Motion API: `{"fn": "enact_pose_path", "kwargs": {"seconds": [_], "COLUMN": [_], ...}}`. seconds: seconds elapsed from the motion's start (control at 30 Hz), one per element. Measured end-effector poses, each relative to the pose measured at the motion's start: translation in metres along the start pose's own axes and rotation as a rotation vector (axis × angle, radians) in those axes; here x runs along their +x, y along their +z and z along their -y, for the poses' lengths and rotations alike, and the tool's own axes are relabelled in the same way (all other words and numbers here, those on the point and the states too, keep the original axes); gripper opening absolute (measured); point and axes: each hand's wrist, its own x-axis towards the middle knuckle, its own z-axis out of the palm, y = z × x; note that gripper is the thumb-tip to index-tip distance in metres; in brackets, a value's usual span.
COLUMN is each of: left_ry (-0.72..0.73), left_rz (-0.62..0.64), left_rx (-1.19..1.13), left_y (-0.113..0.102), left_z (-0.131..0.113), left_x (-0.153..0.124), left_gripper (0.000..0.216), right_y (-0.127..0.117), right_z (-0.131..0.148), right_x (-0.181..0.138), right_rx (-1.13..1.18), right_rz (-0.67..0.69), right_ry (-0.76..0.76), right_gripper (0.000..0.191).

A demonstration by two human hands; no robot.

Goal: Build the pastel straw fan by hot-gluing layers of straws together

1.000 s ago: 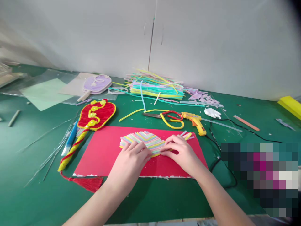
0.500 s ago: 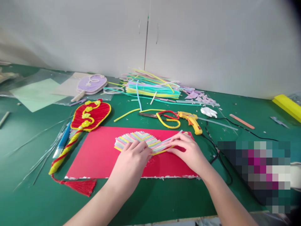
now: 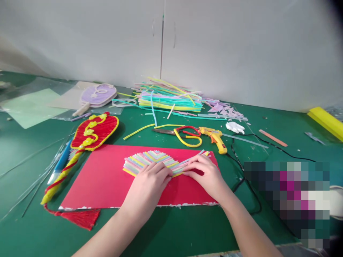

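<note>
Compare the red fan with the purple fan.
The red fan is red with yellow trim; the purple fan is pale lilac with white trim. The red fan lies nearer the hands, beside the red board; the purple fan lies farther back on clear sheets. The red fan has a tassel; none shows on the purple. Both lie flat, handles pointing lower left.
</note>
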Motion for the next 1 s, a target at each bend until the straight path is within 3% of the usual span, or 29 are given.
{"fn": "enact_pose_path", "kwargs": {"seconds": [0.27,0.83,0.9,1.0], "left_ry": [-0.005,-0.028,-0.033,-0.023], "left_rz": [-0.031,-0.024,-0.013,-0.028], "left_rx": [-0.049,-0.160,-0.168,-0.149], "left_y": [0.000,0.001,0.000,-0.006], "left_z": [0.002,0.010,0.010,0.007], "left_x": [0.002,0.005,0.004,0.001], "left_gripper": [0.017,0.014,0.013,0.012], "right_y": [0.000,-0.001,-0.004,-0.017], "right_z": [0.003,-0.005,-0.005,-0.010], "right_x": [0.000,0.000,-0.001,-0.001], "right_rx": [0.063,-0.001,0.025,0.016], "right_rz": [0.003,-0.058,-0.087,-0.242], "right_ry": [0.050,0.009,0.026,0.112], "right_gripper": [0.008,0.009,0.008,0.014]}}
